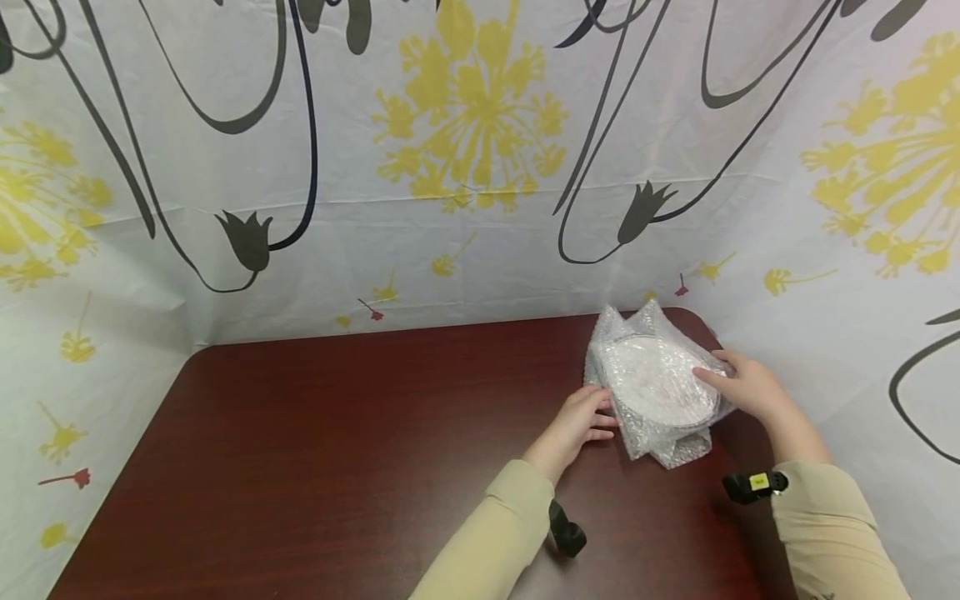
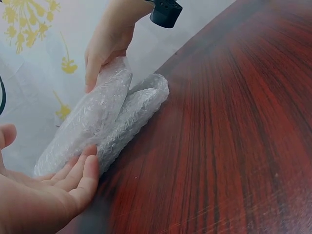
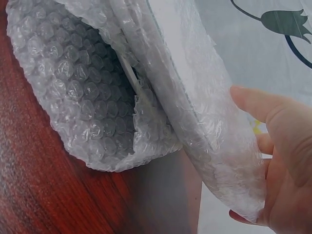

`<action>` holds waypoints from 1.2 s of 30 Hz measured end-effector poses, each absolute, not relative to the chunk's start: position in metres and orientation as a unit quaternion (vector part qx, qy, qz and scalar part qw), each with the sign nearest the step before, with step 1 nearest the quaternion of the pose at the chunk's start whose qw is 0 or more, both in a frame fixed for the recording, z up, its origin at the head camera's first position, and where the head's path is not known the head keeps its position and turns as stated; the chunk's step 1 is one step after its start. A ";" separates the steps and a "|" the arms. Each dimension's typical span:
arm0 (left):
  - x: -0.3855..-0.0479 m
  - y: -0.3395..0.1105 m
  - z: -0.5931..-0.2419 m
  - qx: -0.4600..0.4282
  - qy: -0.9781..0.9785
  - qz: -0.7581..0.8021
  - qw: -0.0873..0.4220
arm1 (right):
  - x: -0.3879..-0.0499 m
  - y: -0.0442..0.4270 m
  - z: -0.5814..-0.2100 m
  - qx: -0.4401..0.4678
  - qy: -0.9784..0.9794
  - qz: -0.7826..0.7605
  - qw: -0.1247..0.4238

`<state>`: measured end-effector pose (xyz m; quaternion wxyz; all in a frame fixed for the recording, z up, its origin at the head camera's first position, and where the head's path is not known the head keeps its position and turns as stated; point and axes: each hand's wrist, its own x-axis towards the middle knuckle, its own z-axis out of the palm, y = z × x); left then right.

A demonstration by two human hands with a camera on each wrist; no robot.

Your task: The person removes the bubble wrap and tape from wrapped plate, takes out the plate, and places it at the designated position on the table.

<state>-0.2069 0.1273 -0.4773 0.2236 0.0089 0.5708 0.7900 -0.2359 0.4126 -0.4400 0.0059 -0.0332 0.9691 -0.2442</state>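
A round white plate wrapped in clear bubble wrap lies at the right end of the table in the head view. My right hand grips its right edge, thumb on top and fingers at the side and beneath. In the right wrist view, the thumb rests against the wrapped face. My left hand is at the plate's left edge, its fairly straight fingers touching the wrap. In the left wrist view, the wrapped plate is tilted, and a folded flap of bubble wrap sits under it on the table.
The dark red wooden table stretches off to the left. White cloth with yellow and grey flower prints hangs behind and along both sides. Bubble wrap bulges out loosely below the plate in the right wrist view.
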 end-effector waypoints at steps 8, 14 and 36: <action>-0.207 0.128 -0.476 0.004 0.574 0.787 0.226 | -0.233 0.412 -0.442 -0.035 0.968 -0.249 -0.003; -0.204 0.130 -0.477 -0.010 0.580 0.782 0.225 | -0.228 0.410 -0.445 -0.035 0.966 -0.254 -0.017; -0.203 0.124 -0.478 -0.005 0.621 0.757 0.203 | -0.218 0.394 -0.432 -0.031 0.968 -0.245 -0.038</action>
